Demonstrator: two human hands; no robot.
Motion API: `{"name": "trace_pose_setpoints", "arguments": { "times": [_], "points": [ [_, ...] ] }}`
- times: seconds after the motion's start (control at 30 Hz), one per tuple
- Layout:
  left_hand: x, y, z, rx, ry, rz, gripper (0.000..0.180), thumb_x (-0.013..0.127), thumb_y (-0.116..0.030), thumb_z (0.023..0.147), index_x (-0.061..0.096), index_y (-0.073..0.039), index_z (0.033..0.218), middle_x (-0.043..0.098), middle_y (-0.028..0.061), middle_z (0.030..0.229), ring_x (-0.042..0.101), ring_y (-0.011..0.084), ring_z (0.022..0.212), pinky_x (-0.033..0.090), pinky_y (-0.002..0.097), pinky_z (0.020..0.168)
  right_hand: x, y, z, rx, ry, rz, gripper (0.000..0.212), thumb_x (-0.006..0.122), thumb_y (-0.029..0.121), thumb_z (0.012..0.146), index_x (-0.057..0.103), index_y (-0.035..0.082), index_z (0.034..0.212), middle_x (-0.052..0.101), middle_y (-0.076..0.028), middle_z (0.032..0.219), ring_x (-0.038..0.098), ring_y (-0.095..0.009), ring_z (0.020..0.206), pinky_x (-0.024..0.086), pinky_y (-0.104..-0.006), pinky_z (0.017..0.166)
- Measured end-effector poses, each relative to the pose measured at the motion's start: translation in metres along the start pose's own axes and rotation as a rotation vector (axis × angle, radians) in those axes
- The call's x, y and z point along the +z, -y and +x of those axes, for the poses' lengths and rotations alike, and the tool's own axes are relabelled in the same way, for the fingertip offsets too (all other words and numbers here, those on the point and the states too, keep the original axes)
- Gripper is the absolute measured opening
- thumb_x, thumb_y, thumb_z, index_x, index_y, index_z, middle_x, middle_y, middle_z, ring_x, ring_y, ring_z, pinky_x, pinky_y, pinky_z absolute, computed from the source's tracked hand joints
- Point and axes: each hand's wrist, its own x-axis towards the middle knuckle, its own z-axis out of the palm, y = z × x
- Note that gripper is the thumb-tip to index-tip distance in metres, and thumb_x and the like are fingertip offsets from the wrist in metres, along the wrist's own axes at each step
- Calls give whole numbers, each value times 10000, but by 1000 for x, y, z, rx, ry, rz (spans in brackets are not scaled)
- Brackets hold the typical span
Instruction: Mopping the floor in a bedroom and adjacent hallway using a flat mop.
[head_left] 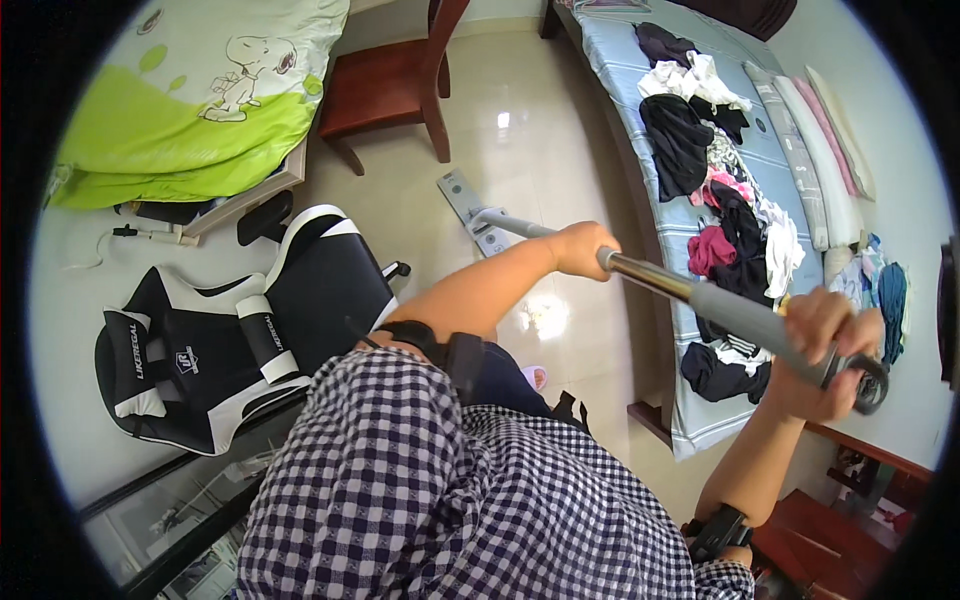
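A flat mop with a long grey and silver pole point(735, 312) slants across the view, from its flat grey head point(461, 196) on the tiled floor up to the right. My left hand point(584, 250) is wrapped round the pole about midway, where the thin lower tube meets the shiny metal part. Close to the top end, my right hand point(826, 352) grips the thick grey handle, just short of a dark hanging loop point(874, 384). The mop head lies flat, between the wooden chair and the bed.
On the right stands a bed point(625, 95) with several clothes point(735, 225) heaped along it. A reddish wooden chair point(375, 85) is at the far side. A black-and-white gaming chair point(325, 270) sits left, below a desk with a green cloth point(190, 130). Glossy floor point(510, 110) runs between.
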Motion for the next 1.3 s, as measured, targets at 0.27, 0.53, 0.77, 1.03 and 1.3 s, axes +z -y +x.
{"name": "trace_pose_setpoints", "arguments": {
  "times": [0.27, 0.53, 0.77, 1.03, 1.3],
  "points": [
    [-44, 43, -40, -97, 129, 29, 104, 627, -119, 569, 550, -67, 616, 543, 96, 558, 516, 235, 509, 419, 339, 510, 23, -52, -4, 129, 190, 197, 191, 675, 123, 677, 489, 90, 649, 544, -65, 621, 542, -219, 576, 439, -315, 556],
    [-96, 162, -81, -140, 105, 412, 149, 655, -161, 601, 541, -85, 657, 568, 119, 700, 564, 322, 707, 439, 420, 630, 82, -151, -57, 163, 207, -94, 132, 630, 52, 717, 503, 84, 726, 585, -93, 749, 597, -261, 769, 431, -445, 884],
    [-163, 244, -70, -287, -460, 465, 159, 650, -163, 584, 508, -97, 613, 545, 112, 644, 553, 333, 663, 427, 415, 585, 135, -266, 7, 379, -523, 178, 115, 512, 90, 853, 398, 99, 858, 508, -97, 866, 513, -269, 963, 267, -528, 1031],
    [-221, 275, -74, -228, -624, 509, 197, 661, -165, 582, 478, -92, 592, 523, 109, 614, 525, 326, 610, 415, 421, 569, 135, -328, 72, 230, -94, 240, 156, 581, 92, 776, 426, 80, 759, 523, -95, 660, 546, -252, 700, 393, -483, 844],
    [-192, 194, -42, -131, -888, 406, 207, 656, -190, 596, 475, -107, 542, 524, 97, 546, 536, 319, 554, 419, 416, 538, 111, -237, 144, 254, 147, 170, 211, 598, 192, 763, 417, 115, 686, 466, -48, 540, 461, -209, 539, 376, -424, 681]
  ]
}}
